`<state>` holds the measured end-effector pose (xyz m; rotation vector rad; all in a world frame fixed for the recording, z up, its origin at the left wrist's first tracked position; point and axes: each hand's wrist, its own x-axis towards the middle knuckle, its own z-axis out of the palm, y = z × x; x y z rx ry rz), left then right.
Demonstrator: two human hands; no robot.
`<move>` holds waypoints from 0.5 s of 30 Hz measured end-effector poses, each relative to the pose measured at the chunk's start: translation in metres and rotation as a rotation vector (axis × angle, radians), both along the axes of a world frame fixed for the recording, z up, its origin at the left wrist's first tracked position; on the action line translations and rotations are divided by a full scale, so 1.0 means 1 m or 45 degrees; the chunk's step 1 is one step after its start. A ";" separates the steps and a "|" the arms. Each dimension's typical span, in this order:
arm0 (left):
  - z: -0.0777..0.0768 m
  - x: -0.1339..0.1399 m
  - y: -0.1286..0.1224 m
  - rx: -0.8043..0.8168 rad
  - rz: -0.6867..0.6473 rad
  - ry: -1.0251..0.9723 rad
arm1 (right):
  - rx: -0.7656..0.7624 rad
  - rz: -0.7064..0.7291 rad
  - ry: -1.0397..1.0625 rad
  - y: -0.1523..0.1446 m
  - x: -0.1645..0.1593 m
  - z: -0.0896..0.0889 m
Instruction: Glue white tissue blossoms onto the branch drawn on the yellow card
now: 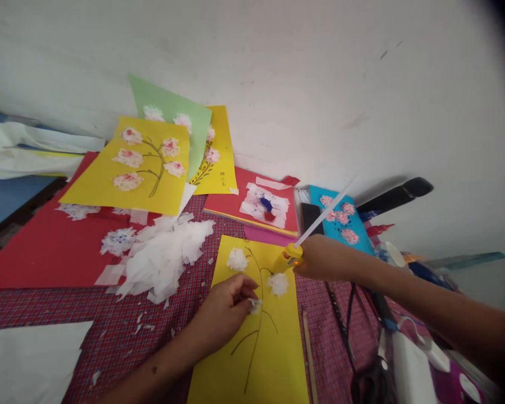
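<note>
In front of me lies a yellow sheet (273, 359) with a drawn branch and two white tissue-paper flowers, one at the upper left (237, 259) and one on the right (278, 284). My left hand (229, 306) hovers over the middle of the sheet, its thumb and fingers pinching a small piece of white tissue paper (255, 305). My right hand (320, 258) grips a yellow hot glue gun (289, 257) above the sheet's upper right edge. A long translucent glue stick (326, 212) sticks out of its back, and a small orange light glows on it. The nozzle tip is hard to make out.
White tissue pieces (162, 258) are heaped left of the sheet, partly on red paper (37, 247). Finished flower pictures (151, 185) lean at the wall. A red card stack (223, 199) and blue picture (330, 193) lie behind. A pencil (309, 359), cables and scissors (376, 376) are at right.
</note>
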<state>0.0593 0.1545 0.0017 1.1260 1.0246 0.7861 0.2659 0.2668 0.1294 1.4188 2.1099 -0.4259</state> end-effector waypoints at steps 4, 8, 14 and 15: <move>-0.002 -0.001 0.000 0.015 0.003 0.011 | 0.022 0.001 0.039 0.000 0.006 0.006; -0.003 -0.001 0.000 0.015 -0.001 0.001 | 0.016 -0.137 0.163 -0.005 0.021 0.014; -0.006 -0.001 -0.001 -0.014 -0.004 -0.047 | -0.108 -0.604 0.521 -0.031 0.054 0.011; -0.007 -0.001 0.000 -0.021 -0.004 -0.050 | -0.123 -0.695 0.647 -0.038 0.061 0.008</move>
